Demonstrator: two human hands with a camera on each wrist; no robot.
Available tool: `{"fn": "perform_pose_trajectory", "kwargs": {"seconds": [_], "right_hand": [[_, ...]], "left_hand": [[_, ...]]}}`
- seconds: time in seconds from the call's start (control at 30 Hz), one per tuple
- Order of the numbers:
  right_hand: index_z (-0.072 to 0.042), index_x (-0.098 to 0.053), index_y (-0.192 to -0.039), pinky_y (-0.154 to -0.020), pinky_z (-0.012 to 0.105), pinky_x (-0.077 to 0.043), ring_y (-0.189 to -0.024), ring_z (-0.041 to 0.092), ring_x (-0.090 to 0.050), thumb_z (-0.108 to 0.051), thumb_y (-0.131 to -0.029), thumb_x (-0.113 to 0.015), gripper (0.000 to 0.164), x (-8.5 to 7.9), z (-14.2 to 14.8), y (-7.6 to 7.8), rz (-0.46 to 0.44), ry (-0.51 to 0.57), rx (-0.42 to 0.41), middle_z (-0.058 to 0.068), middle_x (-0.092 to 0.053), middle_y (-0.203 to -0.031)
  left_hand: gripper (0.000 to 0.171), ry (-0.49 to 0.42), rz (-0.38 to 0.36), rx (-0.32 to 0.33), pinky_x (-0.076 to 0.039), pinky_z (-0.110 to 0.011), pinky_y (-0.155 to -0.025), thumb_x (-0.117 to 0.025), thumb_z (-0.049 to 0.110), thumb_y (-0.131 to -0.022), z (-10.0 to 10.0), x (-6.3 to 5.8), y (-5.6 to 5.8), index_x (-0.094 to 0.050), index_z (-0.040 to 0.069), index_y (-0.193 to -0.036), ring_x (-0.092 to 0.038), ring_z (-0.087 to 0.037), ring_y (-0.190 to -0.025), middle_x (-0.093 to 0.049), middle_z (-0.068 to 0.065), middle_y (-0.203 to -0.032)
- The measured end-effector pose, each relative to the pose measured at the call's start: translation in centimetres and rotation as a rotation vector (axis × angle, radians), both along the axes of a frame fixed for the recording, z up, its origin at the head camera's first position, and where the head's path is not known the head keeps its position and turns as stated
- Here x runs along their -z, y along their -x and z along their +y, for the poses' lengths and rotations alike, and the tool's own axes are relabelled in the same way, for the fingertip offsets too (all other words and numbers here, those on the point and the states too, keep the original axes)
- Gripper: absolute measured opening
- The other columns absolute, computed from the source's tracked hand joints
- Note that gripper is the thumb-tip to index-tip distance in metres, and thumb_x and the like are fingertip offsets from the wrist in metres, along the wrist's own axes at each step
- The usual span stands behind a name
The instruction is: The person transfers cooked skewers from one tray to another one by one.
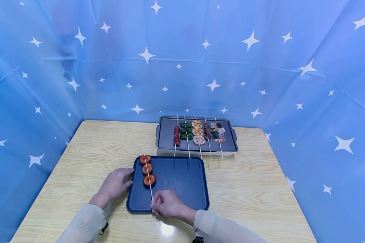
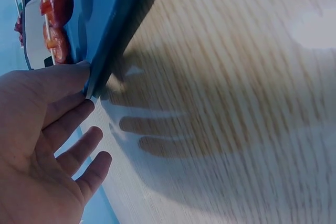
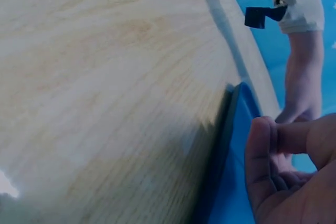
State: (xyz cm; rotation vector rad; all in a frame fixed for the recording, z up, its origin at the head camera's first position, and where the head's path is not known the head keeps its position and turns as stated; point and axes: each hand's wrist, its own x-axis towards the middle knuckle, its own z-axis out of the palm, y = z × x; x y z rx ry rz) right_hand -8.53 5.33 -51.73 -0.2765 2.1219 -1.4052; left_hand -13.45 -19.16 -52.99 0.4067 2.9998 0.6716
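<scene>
A skewer with round reddish-brown pieces like mushroom caps [image 1: 147, 169] lies lengthwise over the left side of a dark blue tray [image 1: 182, 199]. At its near end, my right hand [image 1: 168, 203] pinches the stick between thumb and bent fingers, just above the tray's front rim. The left hand [image 1: 115, 184] touches the tray's left rim with thumb and index fingertips. In the left wrist view, the other fingers of that hand [image 2: 47, 129] are spread beside the tray edge. The right wrist view shows my right hand's curled fingers [image 3: 260, 161] over the tray corner; the stick is hidden there.
Behind the tray stands a grey grill plate [image 1: 167, 135] with a red meat skewer [image 1: 176, 136], a green pepper skewer [image 1: 186, 131], a lotus root skewer [image 1: 198, 131], a brown skewer [image 1: 207, 131] and a fish-like skewer [image 1: 218, 132]. Their sticks overhang its front edge. A starred blue curtain [image 1: 182, 84] surrounds the wooden table [image 1: 246, 189].
</scene>
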Motion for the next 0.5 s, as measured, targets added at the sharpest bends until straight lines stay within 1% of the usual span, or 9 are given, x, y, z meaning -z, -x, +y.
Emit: {"fn": "perform_pose_trajectory", "kwargs": {"seconds": [0.1, 0.23, 0.33, 0.5], "right_hand": [[-0.005, -0.061, -0.075, -0.043, 0.018, -0.051, -0.046, 0.008, -0.056, -0.002, -0.088, -0.066, 0.014, 0.1, 0.1, -0.2, -0.026, 0.009, 0.005, 0.009, -0.068, -0.061], [-0.005, -0.063, -0.076, -0.044, 0.021, -0.052, -0.047, 0.009, -0.057, -0.005, -0.088, -0.067, 0.013, 0.2, -0.1, -0.1, -0.044, 0.016, -0.014, 0.011, -0.069, -0.062], [-0.007, -0.064, -0.073, -0.044, 0.022, -0.052, -0.046, 0.009, -0.057, -0.009, -0.087, -0.069, 0.015, 0.1, -0.3, 0.1, -0.018, -0.021, -0.049, 0.009, -0.068, -0.061], [-0.012, -0.064, -0.067, -0.046, 0.019, -0.048, -0.045, 0.009, -0.057, -0.014, -0.083, -0.074, 0.019, 0.0, -1.1, 0.4, 0.051, -0.128, -0.094, 0.004, -0.065, -0.055]], "left_hand": [[0.045, 0.000, -0.002, 0.000, -0.048, -0.057, -0.100, -0.072, 0.017, -0.086, 0.0, 0.0, 0.0, -0.063, 0.002, -0.128, -0.058, -0.040, -0.120, -0.064, -0.017, -0.129], [0.046, 0.002, -0.001, -0.007, -0.048, -0.057, -0.101, -0.073, 0.017, -0.086, 0.0, 0.1, 0.0, -0.063, 0.002, -0.128, -0.058, -0.039, -0.121, -0.064, -0.016, -0.129], [0.046, 0.001, 0.000, -0.004, -0.047, -0.057, -0.101, -0.073, 0.017, -0.086, 0.0, 0.2, 0.1, -0.063, 0.002, -0.128, -0.057, -0.039, -0.121, -0.064, -0.016, -0.129], [0.046, -0.012, -0.023, -0.001, -0.046, -0.057, -0.103, -0.072, 0.018, -0.087, 0.0, 0.2, 0.1, -0.062, 0.002, -0.128, -0.056, -0.039, -0.123, -0.063, -0.016, -0.131]]}}
